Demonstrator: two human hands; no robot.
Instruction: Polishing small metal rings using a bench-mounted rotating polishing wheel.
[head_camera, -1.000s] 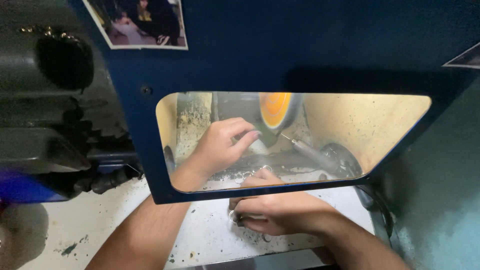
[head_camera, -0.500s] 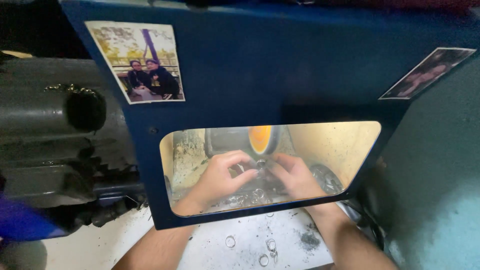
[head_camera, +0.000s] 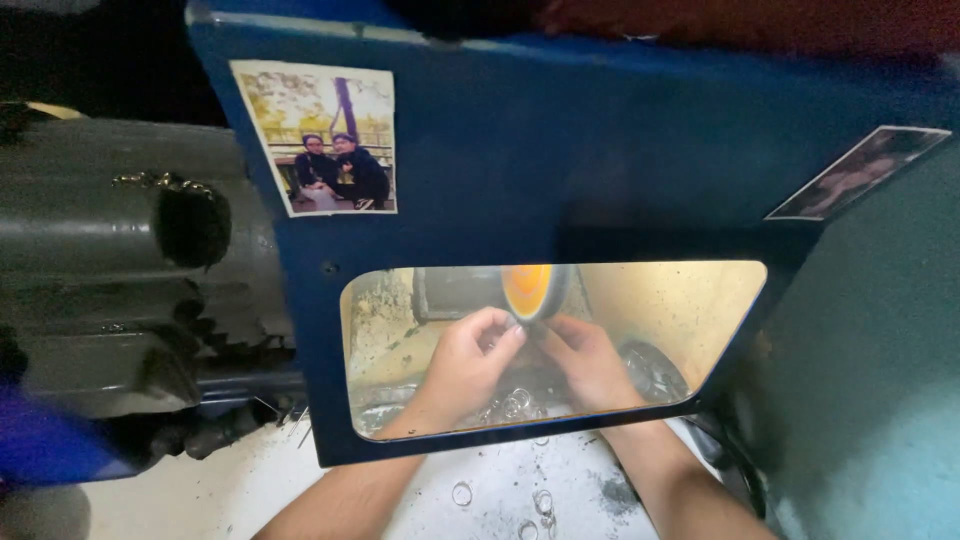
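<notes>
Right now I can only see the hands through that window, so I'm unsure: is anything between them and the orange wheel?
Nothing visible. Left hand and right hand have fingertips up at the orange wheel, behind the blue guard.

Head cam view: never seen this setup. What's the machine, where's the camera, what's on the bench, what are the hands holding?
The camera sits on the person's head and looks down at a blue guard panel with a clear window. Behind the window an orange wheel is lit. A grey motor housing sits to the left. The left hand and right hand meet just below the wheel, pinching something too small to make out. Small metal rings lie on the dusty white bench. Two photos are stuck on the panel.
</notes>
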